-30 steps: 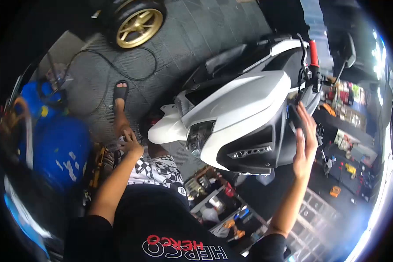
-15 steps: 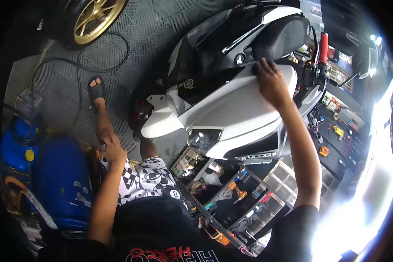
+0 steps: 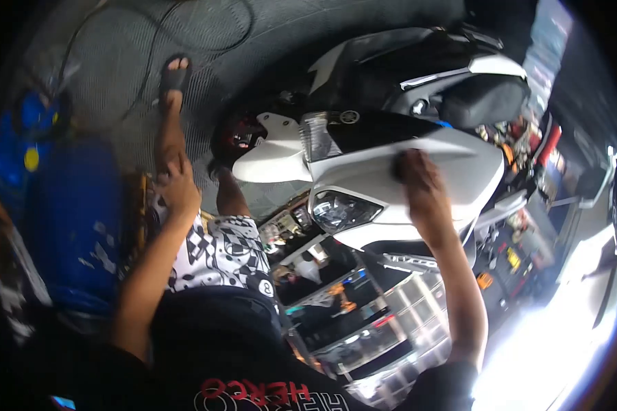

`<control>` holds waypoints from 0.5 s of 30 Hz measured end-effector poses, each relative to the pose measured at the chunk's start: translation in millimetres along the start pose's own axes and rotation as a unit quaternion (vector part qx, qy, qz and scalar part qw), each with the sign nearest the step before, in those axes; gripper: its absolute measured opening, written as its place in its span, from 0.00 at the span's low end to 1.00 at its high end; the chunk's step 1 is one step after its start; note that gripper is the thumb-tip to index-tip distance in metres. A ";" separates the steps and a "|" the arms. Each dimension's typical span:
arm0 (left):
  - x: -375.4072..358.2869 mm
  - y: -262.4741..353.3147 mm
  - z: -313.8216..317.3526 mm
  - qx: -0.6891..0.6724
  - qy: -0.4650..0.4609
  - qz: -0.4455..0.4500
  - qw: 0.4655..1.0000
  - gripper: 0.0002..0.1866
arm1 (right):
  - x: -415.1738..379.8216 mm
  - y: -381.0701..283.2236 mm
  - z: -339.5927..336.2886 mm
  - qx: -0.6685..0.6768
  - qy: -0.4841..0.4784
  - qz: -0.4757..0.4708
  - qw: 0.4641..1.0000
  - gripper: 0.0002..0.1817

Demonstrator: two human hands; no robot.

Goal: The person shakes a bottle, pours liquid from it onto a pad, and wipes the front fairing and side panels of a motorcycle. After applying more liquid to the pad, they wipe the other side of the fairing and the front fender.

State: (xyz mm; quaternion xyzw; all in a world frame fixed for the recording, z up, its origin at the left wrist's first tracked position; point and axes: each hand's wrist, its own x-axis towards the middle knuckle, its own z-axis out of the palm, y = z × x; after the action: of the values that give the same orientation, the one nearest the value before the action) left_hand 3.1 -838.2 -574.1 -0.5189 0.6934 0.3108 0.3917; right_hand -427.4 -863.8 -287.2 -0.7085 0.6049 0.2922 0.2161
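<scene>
A scooter with a white front body panel (image 3: 384, 171) fills the middle of the view. My right hand (image 3: 428, 195), smeared by motion, presses a small dark pad (image 3: 399, 166) against that panel; the pad's exact kind is not clear. Just below the panel's front corner sits the headlight (image 3: 343, 211), and a white front fender (image 3: 271, 154) reaches toward the left. My left hand (image 3: 179, 188) lies with its fingers loosely spread over my knee, holding nothing.
Blue containers (image 3: 75, 219) stand at left. An organizer rack with tools (image 3: 336, 298) is below the scooter, and a red handlebar grip (image 3: 550, 145) juts out at right. A black hose (image 3: 151, 41) lies on the textured floor mat (image 3: 281, 75).
The view has shifted, so the scooter appears farther right. My right hand has drawn the dark pad from the panel's upper edge near the seat down onto its middle. My left hand stays on the knee.
</scene>
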 end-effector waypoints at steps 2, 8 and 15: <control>2.4 5.2 9.1 0.027 -0.006 -0.020 0.999 0.50 | -3.4 37.8 -25.3 -0.086 -0.002 0.059 0.995 0.25; -4.6 16.0 32.5 0.062 0.040 -0.060 0.996 0.36 | 32.7 5.6 28.7 -0.130 -0.034 -0.113 0.984 0.23; -14.6 11.3 69.1 -0.004 0.065 -0.087 0.994 0.51 | 39.1 -81.1 48.8 -0.032 -0.070 -0.059 0.995 0.24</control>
State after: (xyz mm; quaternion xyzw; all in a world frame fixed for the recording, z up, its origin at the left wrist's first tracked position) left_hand 9.7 -770.4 -595.7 -0.5978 0.6686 0.2437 0.3689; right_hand -351.2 -846.0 -353.4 -0.7273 0.5361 0.3466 0.2520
